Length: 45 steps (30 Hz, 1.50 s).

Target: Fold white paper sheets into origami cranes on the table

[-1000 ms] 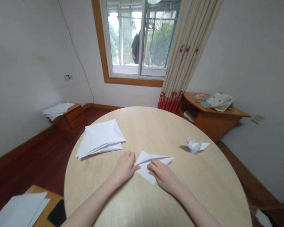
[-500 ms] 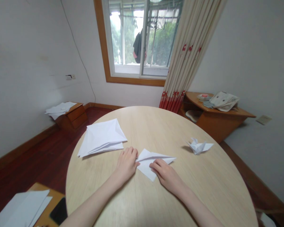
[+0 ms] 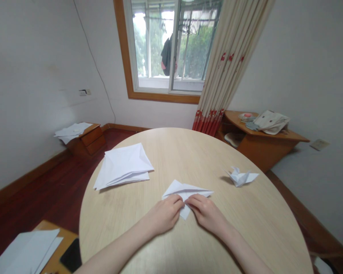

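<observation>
Paper, one folded piece, is lying between the side edges of the round table; left hand and right hand are pinching it, close together. One crane is sitting toward the right edge, one uncountable stack toward the left.

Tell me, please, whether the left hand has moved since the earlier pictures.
Yes: judged against the round table, the left hand has moved rightward, toward the right hand.

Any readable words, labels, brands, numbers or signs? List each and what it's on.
None readable.
Folded paper, paper stack, origami crane: no legible text.
Cream cloth item on the corner desk: dark marks too small and blurred to read.
</observation>
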Tool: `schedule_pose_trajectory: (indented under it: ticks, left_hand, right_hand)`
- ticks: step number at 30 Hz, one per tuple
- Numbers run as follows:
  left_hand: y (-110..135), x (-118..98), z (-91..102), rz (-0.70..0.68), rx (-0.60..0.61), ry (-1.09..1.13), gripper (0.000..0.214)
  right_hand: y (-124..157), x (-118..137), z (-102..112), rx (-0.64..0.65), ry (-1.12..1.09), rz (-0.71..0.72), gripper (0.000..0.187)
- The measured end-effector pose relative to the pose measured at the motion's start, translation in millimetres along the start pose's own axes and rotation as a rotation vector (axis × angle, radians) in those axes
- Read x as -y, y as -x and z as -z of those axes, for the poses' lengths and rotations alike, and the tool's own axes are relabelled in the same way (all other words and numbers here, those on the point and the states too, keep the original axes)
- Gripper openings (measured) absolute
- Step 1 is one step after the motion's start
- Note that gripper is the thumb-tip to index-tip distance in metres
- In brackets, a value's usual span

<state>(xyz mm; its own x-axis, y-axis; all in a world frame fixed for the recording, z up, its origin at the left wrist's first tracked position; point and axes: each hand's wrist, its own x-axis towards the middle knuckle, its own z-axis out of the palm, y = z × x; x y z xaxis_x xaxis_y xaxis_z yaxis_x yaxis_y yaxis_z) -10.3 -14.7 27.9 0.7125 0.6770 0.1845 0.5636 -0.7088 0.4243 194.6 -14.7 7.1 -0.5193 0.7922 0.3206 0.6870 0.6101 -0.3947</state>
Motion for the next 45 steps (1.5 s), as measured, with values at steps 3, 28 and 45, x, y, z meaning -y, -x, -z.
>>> schedule_pose_trajectory:
  ticks: [3, 28, 45]
  left_hand:
    - [-0.4, -3.2, -1.2, 0.044, 0.040, -0.013, 0.025]
    - [-3.2, -5.7, -20.5, 0.093, 0.003, -0.218, 0.032]
    - [-2.6, 0.2, -10.1, 0.051, 0.042, -0.169, 0.030]
  right_hand:
    - [1.1, -2.8, 8.2, -0.012, -0.019, 0.007, 0.024]
    - [3.1, -4.0, 27.7, 0.087, 0.075, 0.010, 0.030]
    - [5.1, -12.0, 23.6, 0.051, 0.232, -0.063, 0.028]
